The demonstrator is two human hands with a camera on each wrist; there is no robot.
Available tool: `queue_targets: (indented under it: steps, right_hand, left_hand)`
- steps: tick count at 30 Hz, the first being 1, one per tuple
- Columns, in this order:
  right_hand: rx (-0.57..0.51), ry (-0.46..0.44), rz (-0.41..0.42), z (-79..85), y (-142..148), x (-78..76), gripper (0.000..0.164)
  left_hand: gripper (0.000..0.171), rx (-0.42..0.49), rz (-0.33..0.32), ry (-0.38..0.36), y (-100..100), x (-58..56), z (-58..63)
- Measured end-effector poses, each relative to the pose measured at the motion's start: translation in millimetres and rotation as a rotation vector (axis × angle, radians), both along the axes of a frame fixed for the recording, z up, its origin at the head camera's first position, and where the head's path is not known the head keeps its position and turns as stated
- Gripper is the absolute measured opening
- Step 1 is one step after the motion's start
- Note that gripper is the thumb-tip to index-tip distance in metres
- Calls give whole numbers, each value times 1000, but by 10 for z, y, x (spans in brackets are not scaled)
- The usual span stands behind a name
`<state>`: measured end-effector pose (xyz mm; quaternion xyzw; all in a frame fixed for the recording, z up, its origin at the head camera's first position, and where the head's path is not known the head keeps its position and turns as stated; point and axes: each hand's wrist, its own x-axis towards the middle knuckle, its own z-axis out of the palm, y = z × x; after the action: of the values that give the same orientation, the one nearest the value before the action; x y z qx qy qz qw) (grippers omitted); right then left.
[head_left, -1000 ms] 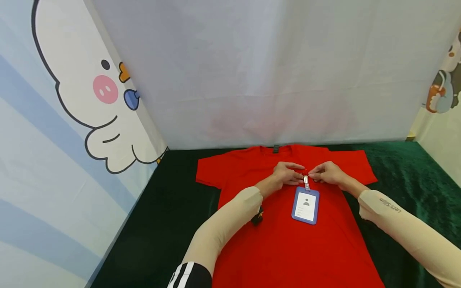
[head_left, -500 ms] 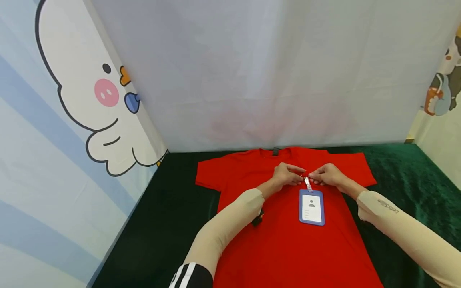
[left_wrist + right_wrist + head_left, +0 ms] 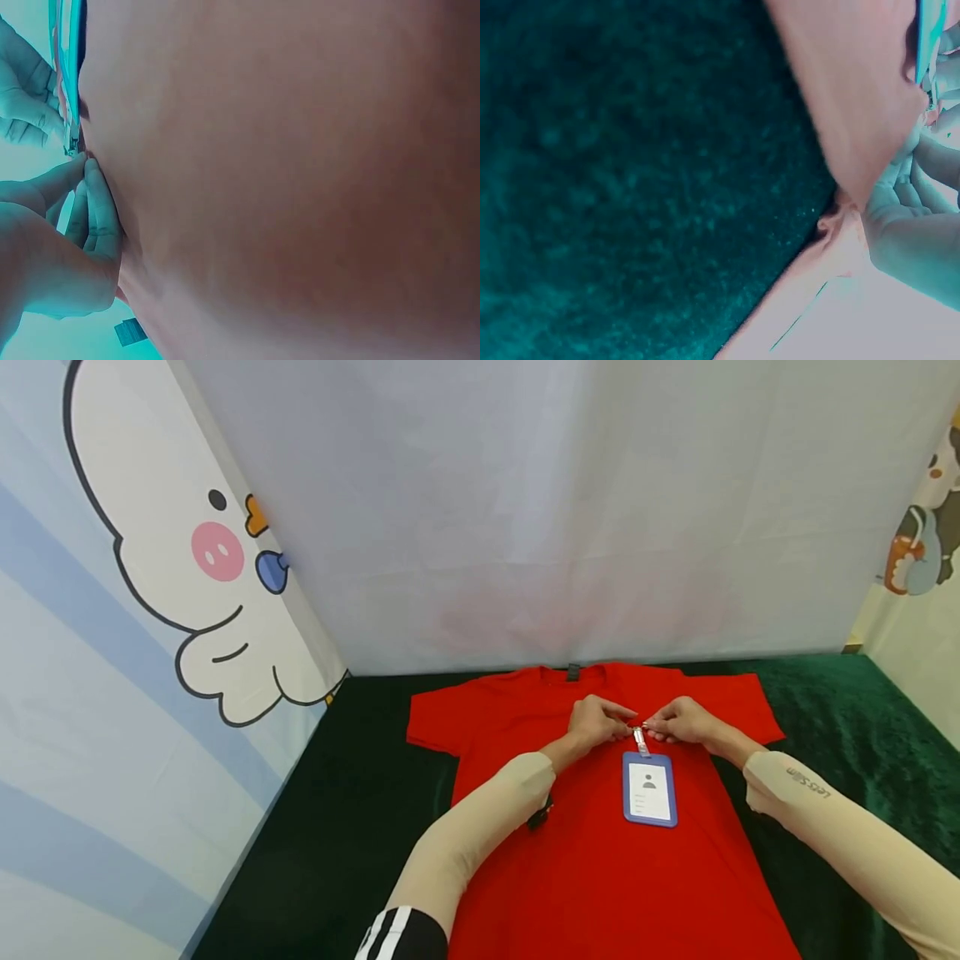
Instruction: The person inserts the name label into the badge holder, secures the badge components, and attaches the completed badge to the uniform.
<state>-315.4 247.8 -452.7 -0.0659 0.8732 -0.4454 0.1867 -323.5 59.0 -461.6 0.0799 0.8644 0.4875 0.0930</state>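
Note:
A red T-shirt [image 3: 570, 868] lies spread flat, its collar toward the back wall. On its chest rests a blue ID badge holder [image 3: 649, 789] with a white card, joined by a clear strap to a metal badge clip [image 3: 640, 740]. My left hand [image 3: 597, 722] pinches the shirt cloth just left of the clip's top. Thumb and fingertips of my right hand [image 3: 684, 722] pinch at the clip's small metal end from the other side. In the left wrist view, the badge holder [image 3: 73, 64] appears edge-on, with the left hand [image 3: 67, 247] close below it.
Dark green velvet cloth [image 3: 330, 827] covers the table. A small black object [image 3: 540, 814] lies on the shirt, partly behind the left forearm. A white curtain [image 3: 562, 527] hangs at the back, with a cartoon-printed panel [image 3: 150, 610] at the left.
The badge holder has swung slightly to the right and hangs straighter below the clip. Both hands stay at the clip, with only small finger movements.

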Motion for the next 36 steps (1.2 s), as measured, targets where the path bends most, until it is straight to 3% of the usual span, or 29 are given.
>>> queue_targets:
  steps: [13, 21, 36]
  right_hand:
    - [-1, -39, -23, -15, -3, -15, 34]
    - [-9, -45, -18, -9, -12, -30, 32]
    - [36, -57, -2, 25, -34, -52, 30]
  left_hand:
    - [20, -65, -54, 9, -12, -21, -5]
    - [18, -275, -165, 214, -23, -49, -34]
    - [18, -291, -230, 241, -57, -97, -59]
